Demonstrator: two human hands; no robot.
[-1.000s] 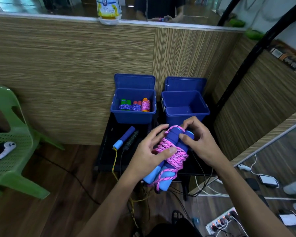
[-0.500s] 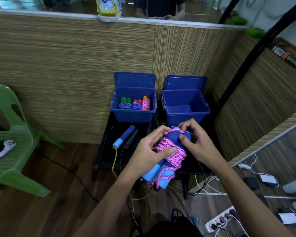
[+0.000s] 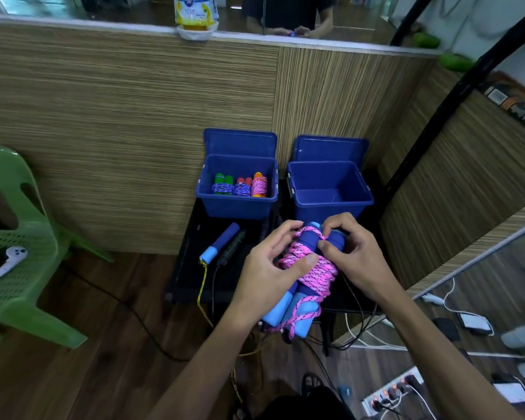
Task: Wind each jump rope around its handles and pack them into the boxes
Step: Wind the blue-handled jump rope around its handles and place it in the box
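Item 1: pink jump rope point(image 3: 308, 269), braided cord with dark flecks, wound in close coils round a pair of cylindrical handles point(image 3: 288, 310). The handles are matt, dark blue through the middle with light blue ends. The bundle is held above the front edge of the black table point(image 3: 191, 268), in front of the right-hand box. Its long axis runs from lower left, near the person, to upper right, toward the boxes.

Item 2: left hand point(image 3: 267, 274), fingers curled round the coiled middle of the bundle, thumb laid across the pink cord.

Item 3: right hand point(image 3: 356, 259), pinching the far end of the handles between thumb and forefinger, where a loop of cord crosses.

Item 4: left box point(image 3: 237, 204), blue moulded plastic, rectangular, lid standing upright behind it. Contents: three wound ropes side by side, namely green handles with blue-purple cord, red handles with blue-purple cord, and orange handle with pink cord.

Item 5: right box point(image 3: 331, 207), same make, lid likewise upright; bare blue floor showing.

Item 6: blue-handled rope point(image 3: 220, 245) with yellow cord and black-handled rope point(image 3: 232, 248), both unwound, lying on the table, handles pointing toward the left box, cords trailing off the front edge.

Item 7: green plastic chair point(image 3: 15, 237), perforated seat, bearing a white controller point(image 3: 11, 260).
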